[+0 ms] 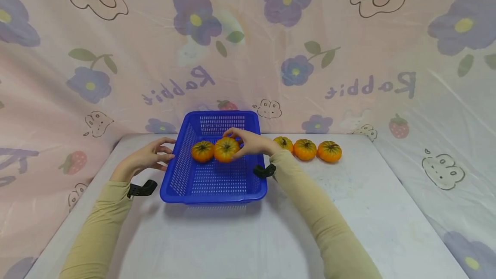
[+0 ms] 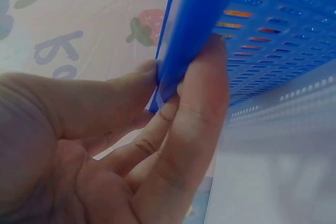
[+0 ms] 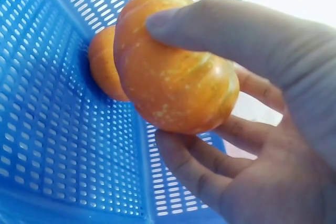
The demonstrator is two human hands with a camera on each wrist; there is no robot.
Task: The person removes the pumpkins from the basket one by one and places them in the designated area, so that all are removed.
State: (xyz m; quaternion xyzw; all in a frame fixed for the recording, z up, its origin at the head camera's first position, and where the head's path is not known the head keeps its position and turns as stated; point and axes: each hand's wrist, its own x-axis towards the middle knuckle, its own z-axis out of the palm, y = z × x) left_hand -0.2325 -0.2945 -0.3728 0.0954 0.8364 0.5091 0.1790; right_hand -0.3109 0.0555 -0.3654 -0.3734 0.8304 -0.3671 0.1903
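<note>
A blue plastic basket (image 1: 217, 198) with slotted walls stands on the table. My left hand (image 1: 153, 156) is at its left side; in the left wrist view its thumb and fingers pinch the basket's rim (image 2: 191, 30). Inside the basket, my right hand (image 1: 252, 142) grips a small orange pumpkin (image 1: 226, 150), with the thumb on one side and the fingers on the other, as the right wrist view (image 3: 176, 82) shows. Another small pumpkin (image 1: 203, 152) lies in the basket, just left of the held one.
To the right of the basket, three more small pumpkins stand in a row: one (image 1: 284, 143) partly behind my right forearm, a middle one (image 1: 305, 150) and a right one (image 1: 329, 152). A patterned cloth (image 1: 248, 68) hangs behind the white table (image 1: 329, 210).
</note>
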